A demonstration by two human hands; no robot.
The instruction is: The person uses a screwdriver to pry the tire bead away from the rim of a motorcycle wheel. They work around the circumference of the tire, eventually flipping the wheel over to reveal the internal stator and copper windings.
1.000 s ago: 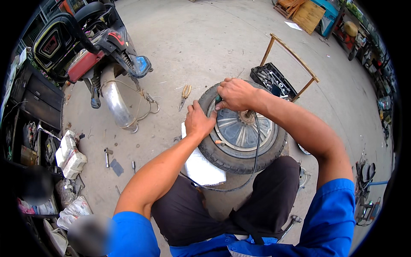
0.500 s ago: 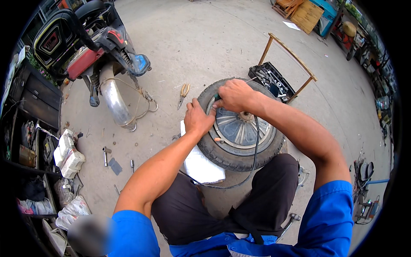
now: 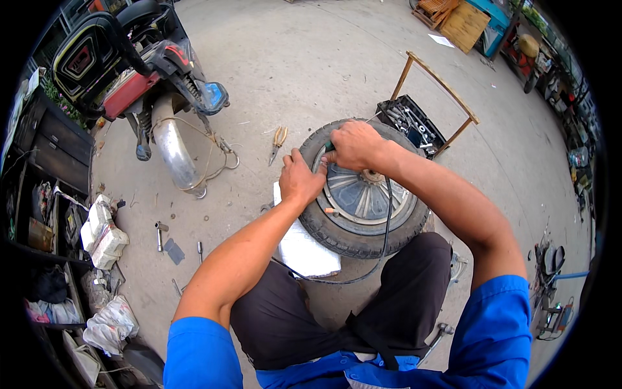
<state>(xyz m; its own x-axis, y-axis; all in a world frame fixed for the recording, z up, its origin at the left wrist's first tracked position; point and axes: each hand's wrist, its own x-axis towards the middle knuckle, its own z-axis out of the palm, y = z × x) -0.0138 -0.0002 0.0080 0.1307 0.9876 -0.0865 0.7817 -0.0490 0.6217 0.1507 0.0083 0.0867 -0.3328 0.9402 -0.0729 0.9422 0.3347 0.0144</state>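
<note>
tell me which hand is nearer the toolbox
Right. The right hand, over the wheel, is close to the toolbox, on its left; the left hand is farther left, at the wheel's left side.

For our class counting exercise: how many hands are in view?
2. The left hand is on the tyre, at its left side; the right hand is just right of it, around a green handle. No others show; background clutter could hide some.

Left hand (image 3: 302,179) and right hand (image 3: 356,146) were close together, backs up.
Right was curled tight, slightly farther out; left was bent. Left forearm (image 3: 249,251) and right forearm (image 3: 440,183) slanted inward behind them.
</note>
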